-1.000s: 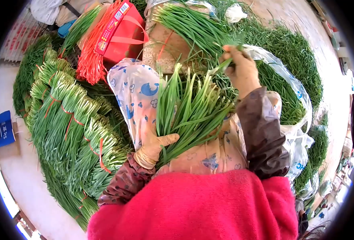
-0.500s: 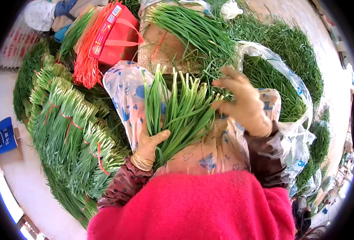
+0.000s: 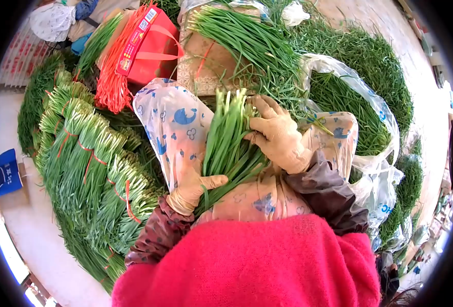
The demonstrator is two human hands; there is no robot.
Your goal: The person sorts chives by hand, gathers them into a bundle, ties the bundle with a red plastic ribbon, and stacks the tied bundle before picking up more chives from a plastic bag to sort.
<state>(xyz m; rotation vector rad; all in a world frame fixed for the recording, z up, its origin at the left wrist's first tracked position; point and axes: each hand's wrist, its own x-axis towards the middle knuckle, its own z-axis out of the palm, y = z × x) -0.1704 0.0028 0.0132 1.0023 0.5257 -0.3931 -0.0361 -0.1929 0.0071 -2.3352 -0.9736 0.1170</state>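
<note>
A loose bunch of garlic chives (image 3: 226, 134) lies over my lap, pale cut ends pointing away from me. My left hand (image 3: 191, 190), in a light glove, is closed round the leafy lower part, thumb across the top. At the upper right side of the bunch, my gloved right hand (image 3: 278, 134) has its fingers curled against the stems near the pale ends; some fingertips are hidden. Under the bunch is a translucent apron with blue prints (image 3: 178, 117) covering my knees.
Tied chive bundles (image 3: 91, 169) are stacked at my left. Ahead are a red bag (image 3: 155, 56) with orange-red ties (image 3: 111, 77) and more chives (image 3: 247, 38) on a board (image 3: 206, 66). A plastic bag of chives (image 3: 347, 110) sits at my right, beside a large loose heap (image 3: 370, 61).
My right hand has come down and left from above my right knee onto the bunch. The spread stems are now gathered into a narrower, more upright bunch; my left hand has hardly moved.
</note>
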